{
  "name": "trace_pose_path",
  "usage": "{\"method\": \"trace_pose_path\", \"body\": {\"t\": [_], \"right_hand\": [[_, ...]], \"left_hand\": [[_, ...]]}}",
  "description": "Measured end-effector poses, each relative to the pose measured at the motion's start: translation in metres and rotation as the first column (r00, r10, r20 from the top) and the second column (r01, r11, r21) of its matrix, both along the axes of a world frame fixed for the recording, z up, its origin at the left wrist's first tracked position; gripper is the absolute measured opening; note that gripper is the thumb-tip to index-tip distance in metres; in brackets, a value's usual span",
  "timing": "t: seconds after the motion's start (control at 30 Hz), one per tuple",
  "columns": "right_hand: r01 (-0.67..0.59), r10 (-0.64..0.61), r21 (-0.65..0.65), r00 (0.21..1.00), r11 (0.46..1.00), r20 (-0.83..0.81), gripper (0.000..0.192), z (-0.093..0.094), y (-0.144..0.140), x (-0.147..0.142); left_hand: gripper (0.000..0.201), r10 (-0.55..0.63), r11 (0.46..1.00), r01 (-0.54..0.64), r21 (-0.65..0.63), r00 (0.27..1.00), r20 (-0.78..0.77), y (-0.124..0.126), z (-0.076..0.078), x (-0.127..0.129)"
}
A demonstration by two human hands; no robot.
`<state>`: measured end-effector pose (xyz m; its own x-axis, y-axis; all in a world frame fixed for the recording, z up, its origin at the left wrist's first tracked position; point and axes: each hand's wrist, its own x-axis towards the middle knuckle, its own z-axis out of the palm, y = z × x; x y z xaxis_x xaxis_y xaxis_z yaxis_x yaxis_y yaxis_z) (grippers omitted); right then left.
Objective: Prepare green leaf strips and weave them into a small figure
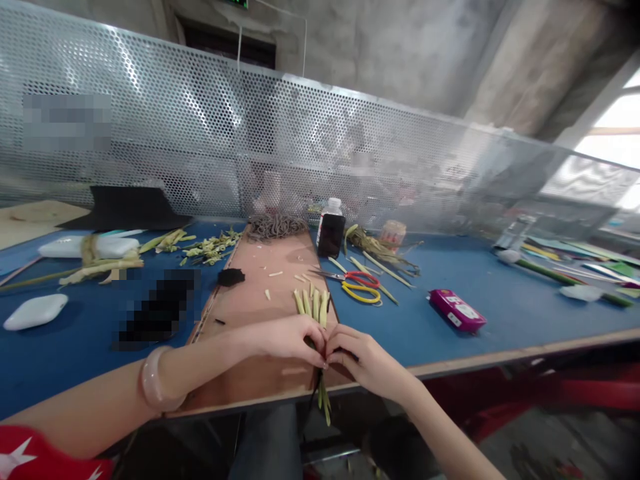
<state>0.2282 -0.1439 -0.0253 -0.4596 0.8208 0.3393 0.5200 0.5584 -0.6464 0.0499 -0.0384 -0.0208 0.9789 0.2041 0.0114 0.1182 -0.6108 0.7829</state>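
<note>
A small bundle of pale green plant strips (315, 305) lies over the brown board near the table's front edge, its darker lower ends hanging past the edge. My left hand (300, 338) is closed around the middle of the bundle, with a pale bangle on the wrist. Against its fingertips, my right hand (367, 360) pinches at the same spot; whatever is between its fingers is hidden. A thin dark strand seems to hang beside the lower ends. Scissors (361, 287) with red and yellow handles rest beyond my right hand, blades apart.
The brown board (255, 313) carries scraps and a pile of grey cord (277, 227). Behind stand a bottle (335, 203) and a dark phone (332, 235). A purple packet (457, 310) lies right; plant trimmings (213, 247) and a white case (36, 311) lie left. A perforated metal screen (300, 133) closes the back.
</note>
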Motion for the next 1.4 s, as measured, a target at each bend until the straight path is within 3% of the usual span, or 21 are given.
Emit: {"method": "trace_pose_path", "body": {"t": [0.13, 0.33, 0.6, 0.67, 0.77, 0.87, 0.97, 1.07, 1.27, 1.4], "right_hand": [[0.038, -0.038, -0.021, 0.999, 0.999, 0.007, 0.012, -0.002, 0.000, -0.001], [0.072, -0.072, -0.015, 0.997, 0.997, 0.026, 0.010, -0.004, 0.001, -0.001], [0.096, -0.100, 0.055, 0.992, 0.994, 0.075, 0.016, -0.005, 0.004, -0.005], [0.146, -0.159, 0.098, 0.977, 0.984, 0.142, 0.021, -0.004, 0.013, 0.003], [0.350, -0.406, 0.239, 0.878, 0.906, 0.254, 0.020, 0.000, 0.043, 0.033], [0.426, -0.510, 0.296, 0.793, 0.855, 0.334, 0.016, 0.005, 0.083, 0.073], [0.395, -0.465, 0.246, 0.737, 0.885, 0.491, 0.025, 0.008, 0.115, 0.100], [0.360, -0.393, 0.182, 0.687, 0.915, 0.612, 0.028, 0.013, 0.133, 0.108], [0.330, -0.281, 0.091, 0.590, 0.940, 0.757, 0.031, 0.025, 0.143, 0.106], [0.371, -0.363, 0.171, 0.546, 0.913, 0.755, 0.027, 0.029, 0.137, 0.104]], "left_hand": [[0.023, 0.059, 0.993, -0.069, -0.092, 0.993, -0.106, 0.001, -0.001, 0.001], [0.028, 0.181, 0.978, -0.196, -0.068, 0.965, -0.189, -0.002, 0.007, 0.007], [0.024, 0.170, 0.977, -0.192, -0.089, 0.962, -0.212, -0.001, 0.010, 0.009], [0.023, 0.156, 0.981, -0.176, -0.085, 0.966, -0.207, -0.001, 0.011, 0.008], [0.021, 0.138, 0.983, -0.158, -0.096, 0.973, -0.187, 0.000, 0.011, 0.007], [0.020, 0.120, 0.982, -0.145, -0.124, 0.975, -0.186, 0.002, 0.010, 0.007], [0.020, 0.112, 0.981, -0.137, -0.136, 0.978, -0.175, 0.003, 0.008, 0.007], [0.021, 0.103, 0.982, -0.126, -0.142, 0.982, -0.159, 0.004, 0.006, 0.006], [0.021, 0.084, 0.988, -0.103, -0.113, 0.983, -0.162, 0.005, 0.007, 0.006], [0.021, 0.080, 0.986, -0.103, -0.130, 0.982, -0.168, 0.003, 0.011, 0.005]]}}
